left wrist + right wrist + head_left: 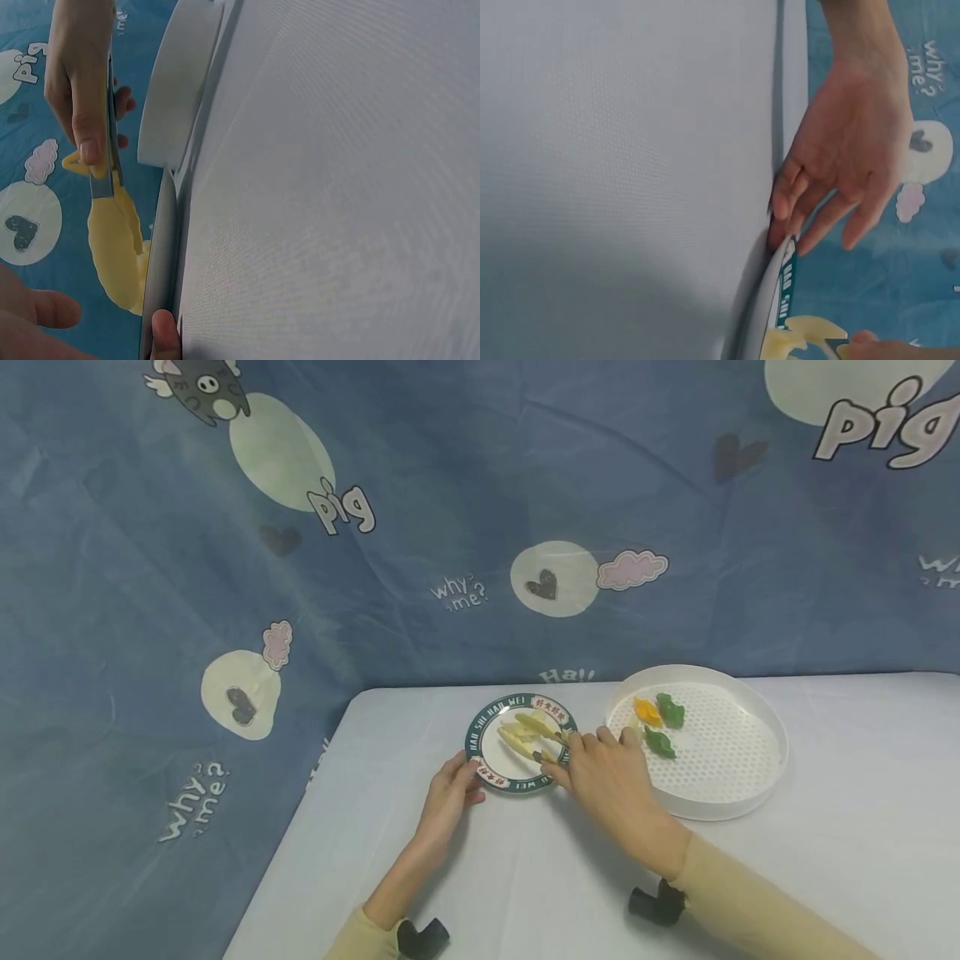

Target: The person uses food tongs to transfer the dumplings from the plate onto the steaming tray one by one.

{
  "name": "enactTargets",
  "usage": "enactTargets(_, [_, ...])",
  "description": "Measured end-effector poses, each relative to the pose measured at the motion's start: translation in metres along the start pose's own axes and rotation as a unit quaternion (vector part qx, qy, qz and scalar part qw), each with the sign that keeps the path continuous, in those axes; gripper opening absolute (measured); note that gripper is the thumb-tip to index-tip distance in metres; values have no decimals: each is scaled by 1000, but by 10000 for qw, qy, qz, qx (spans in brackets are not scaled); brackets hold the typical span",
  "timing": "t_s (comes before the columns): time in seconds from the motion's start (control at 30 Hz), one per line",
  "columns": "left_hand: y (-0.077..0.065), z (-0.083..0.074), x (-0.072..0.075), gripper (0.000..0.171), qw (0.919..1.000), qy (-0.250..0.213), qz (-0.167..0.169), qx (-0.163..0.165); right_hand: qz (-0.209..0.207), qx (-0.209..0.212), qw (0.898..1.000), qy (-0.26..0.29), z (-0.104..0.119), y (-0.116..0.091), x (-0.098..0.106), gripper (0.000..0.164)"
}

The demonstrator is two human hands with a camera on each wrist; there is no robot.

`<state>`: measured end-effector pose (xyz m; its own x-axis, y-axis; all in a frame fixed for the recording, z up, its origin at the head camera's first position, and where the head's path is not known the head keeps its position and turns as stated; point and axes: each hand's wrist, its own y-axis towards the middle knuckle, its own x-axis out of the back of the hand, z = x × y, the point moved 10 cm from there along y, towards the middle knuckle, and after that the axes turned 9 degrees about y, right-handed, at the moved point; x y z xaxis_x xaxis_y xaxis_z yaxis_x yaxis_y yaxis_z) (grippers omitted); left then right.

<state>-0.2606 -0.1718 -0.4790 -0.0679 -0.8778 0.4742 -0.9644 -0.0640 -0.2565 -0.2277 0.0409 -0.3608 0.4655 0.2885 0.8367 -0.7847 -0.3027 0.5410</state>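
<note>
My right hand (611,781) grips yellow-tipped metal tongs (114,247) over a round white plate (491,752) with a dark green rim. The two tong ends are spread above the plate. A pale yellow piece (144,274) shows beside the tong tips and partly behind them; whether the tongs pinch it I cannot tell. At the plate's near left rim is my left hand (444,802). Its fingertips touch the edge, some beneath it, while the thumb (861,225) stands apart from the plate, as the right wrist view shows.
Right of the plate stands a large round white tray (750,739) with a raised wall and a perforated-looking floor. Inside are an orange-yellow piece (647,712) and green pieces (660,742). A blue patterned cloth (420,510) hangs behind the white table (862,777).
</note>
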Motion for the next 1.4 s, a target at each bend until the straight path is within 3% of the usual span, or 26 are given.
enactTargets(0.23, [0, -2, 0, 72, 10000, -7, -18, 7, -26, 26, 10000, -41, 1, 4, -7, 56])
enactTargets(0.53, [1, -2, -1, 71, 10000, 16, -7, -48, 414, 25, 9991, -56, 5, 5, -21, 56])
enactTargets(0.83, [-1, -5, 1, 70, 10000, 15, -29, -57, 325, 11, 9994, -87, 4, 4, -22, 53])
enactTargets(1.07, [-2, -7, 0, 68, 9996, -76, -23, -277, 380, -20, 9993, -29, 2, 2, -25, 48])
enactTargets(1.3, [-4, -2, 1, 69, 10000, 15, -62, -74, 280, 16, 9996, -41, 1, -2, -23, 49])
enactTargets(1.4, [-4, -1, 1, 68, 10000, 8, -65, -73, 418, -38, 9991, 38, 0, -4, -22, 48])
